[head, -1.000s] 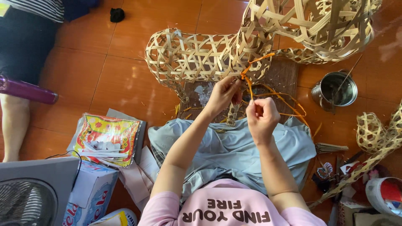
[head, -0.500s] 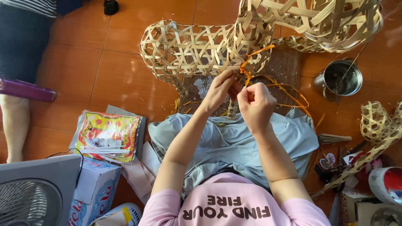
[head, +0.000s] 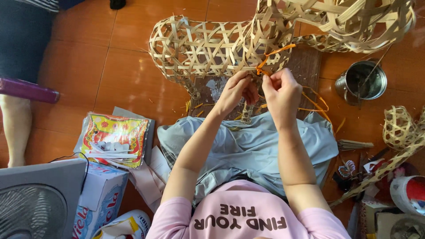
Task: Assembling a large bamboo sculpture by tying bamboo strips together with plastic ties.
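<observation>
A large openwork frame woven from pale bamboo strips lies on the orange tile floor ahead of my lap. Its near edge carries an orange strip, knotted and sticking up. My left hand and my right hand meet at that edge just below the knot, fingers pinched on the orange strip. More orange strips trail to the right of my right hand. A grey cloth covers my lap.
A metal pot stands at the right. A small woven bamboo ball on a stick lies at the right edge near tape rolls. A colourful packet, cartons and a fan sit at the left. Another person's leg is far left.
The view has shifted, so the frame and both hands sit higher in the picture. My hands have drawn closer together at the frame's edge, and the orange strip's loose end is now shorter.
</observation>
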